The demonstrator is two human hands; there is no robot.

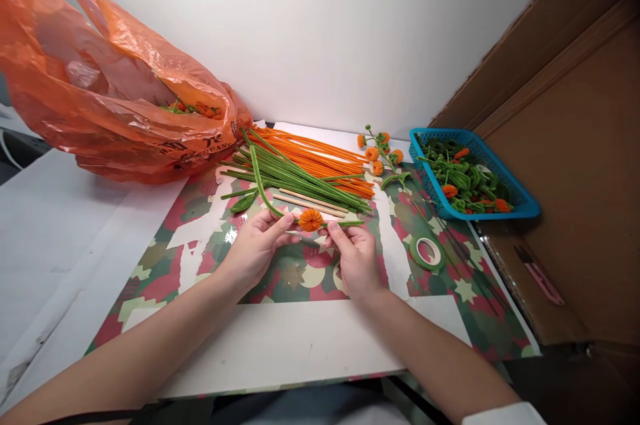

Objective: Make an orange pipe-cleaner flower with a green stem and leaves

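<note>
Both my hands pinch a green pipe cleaner (262,190), one on each side of an orange pipe-cleaner flower (311,220) at its middle. My left hand (259,243) closes thumb and fingers on the stem left of the flower, and a long green end bends up and away from it. On the other side, my right hand (354,253) pinches the stem, with a short green end sticking out to the right. Just beyond the hands lie two thin wooden sticks (313,201), a bundle of green pipe cleaners (305,175) and a green leaf shape (244,202).
Orange pipe cleaners (320,150) lie behind the green ones. An orange plastic bag (125,112) stands at left. To the right are a flower sprig (381,150), a blue basket (475,215) of green pieces, a green tape roll (427,254) and a pink-handled cutter (545,282).
</note>
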